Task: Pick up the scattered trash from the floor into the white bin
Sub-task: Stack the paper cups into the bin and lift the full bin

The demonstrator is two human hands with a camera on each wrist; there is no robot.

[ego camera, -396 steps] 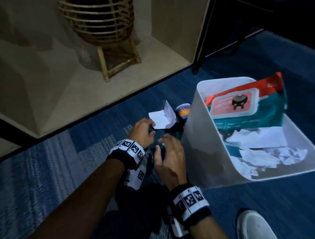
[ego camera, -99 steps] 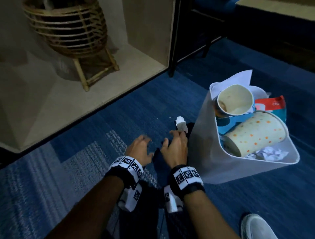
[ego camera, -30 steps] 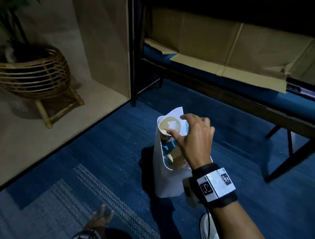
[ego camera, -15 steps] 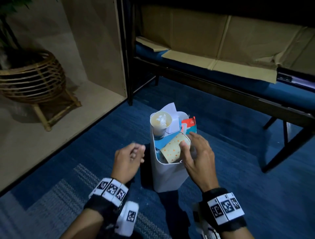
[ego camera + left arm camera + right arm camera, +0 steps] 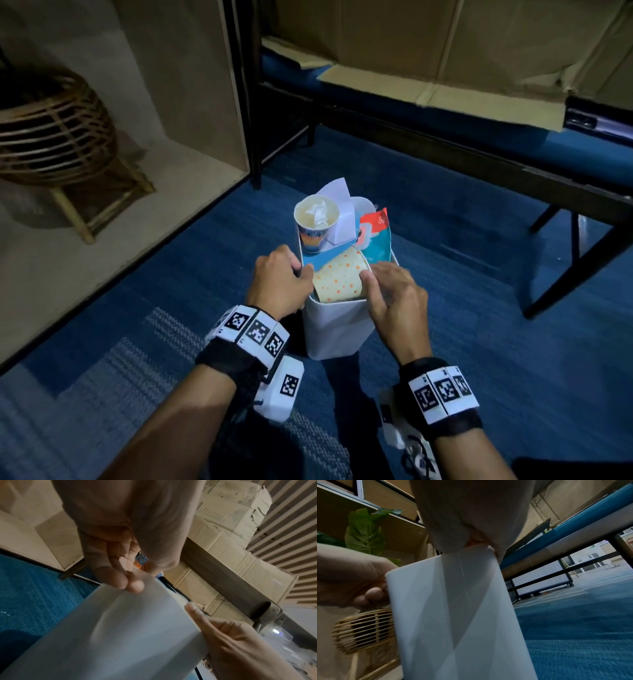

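Dim room light is falling on the head view, corners darkening toward 7 and 5 o'clock. Both wrist views are bending lines at the edges; the bin (image 5: 457, 615) is showing angled shadows, perhaps slightly motion-blurred.

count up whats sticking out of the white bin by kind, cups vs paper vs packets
paper cups: 2, an upright cup with crumpled tissue inside and a polka-dot cup lying on its side
white paper sheets: 1, white paper at the back
wipes packets: 1, red and teal packet
total: 4 in the white bin
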